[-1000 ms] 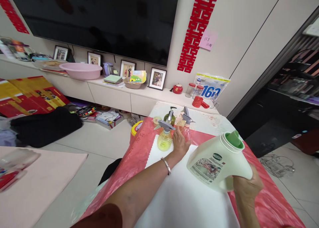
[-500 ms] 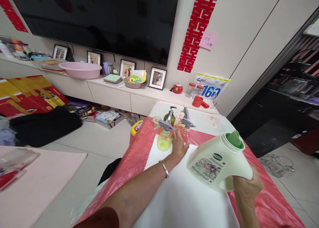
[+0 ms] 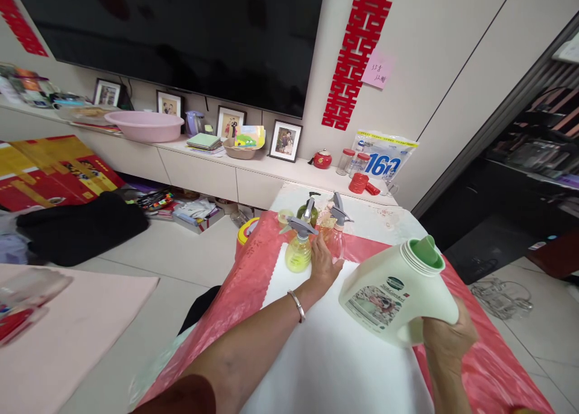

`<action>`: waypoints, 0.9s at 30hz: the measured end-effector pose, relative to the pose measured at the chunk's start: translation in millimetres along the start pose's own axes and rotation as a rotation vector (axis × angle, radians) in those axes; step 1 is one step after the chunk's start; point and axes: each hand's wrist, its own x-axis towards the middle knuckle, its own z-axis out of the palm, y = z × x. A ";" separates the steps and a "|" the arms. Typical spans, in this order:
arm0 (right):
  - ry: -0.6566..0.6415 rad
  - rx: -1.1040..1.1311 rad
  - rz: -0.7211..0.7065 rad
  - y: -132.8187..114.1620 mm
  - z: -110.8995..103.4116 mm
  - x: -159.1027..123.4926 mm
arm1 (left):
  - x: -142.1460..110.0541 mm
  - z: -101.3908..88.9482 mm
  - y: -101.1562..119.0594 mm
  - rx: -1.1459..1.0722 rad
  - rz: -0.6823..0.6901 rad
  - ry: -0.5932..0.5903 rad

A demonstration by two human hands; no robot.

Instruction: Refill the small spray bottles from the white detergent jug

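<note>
My right hand (image 3: 449, 335) is wrapped round the handle of a pale green plastic jug (image 3: 384, 296). The jug is upright, slightly tilted, uncapped, with a green spout in its neck and a flower label. My left hand (image 3: 324, 263), with a silver bangle at the wrist, has its fingers and thumb about the lower part of a clear pink spray bottle (image 3: 337, 240) with a grey trigger head. Just left of that hand stands a spray bottle of yellow liquid (image 3: 298, 256). Behind them is a dark green pump bottle (image 3: 307, 213), partly covered by the spray heads.
A white sheet (image 3: 335, 353) lies over red plastic (image 3: 235, 287) on the table. On the cabinet beyond are glass jars (image 3: 345, 162), picture frames (image 3: 286, 141) and a pink basin (image 3: 145, 126). A pink board (image 3: 90, 341) is at left.
The pink spray bottle and its grey head have shifted slightly under my left hand. The jug and my right hand are practically still.
</note>
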 end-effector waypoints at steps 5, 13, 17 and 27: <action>0.004 0.002 -0.001 -5.6 -1.0 -0.5 | 8.5 3.6 2.5 0.027 -0.026 0.027; 0.008 0.033 -0.015 -7.9 1.1 -0.1 | 4.7 -0.8 11.1 0.045 -0.038 0.013; 0.021 0.042 -0.003 -4.9 3.2 0.1 | -11.8 -10.0 7.5 0.024 0.019 -0.032; 0.029 0.017 -0.023 -8.2 3.1 0.4 | -16.6 -13.8 6.4 0.020 0.008 -0.096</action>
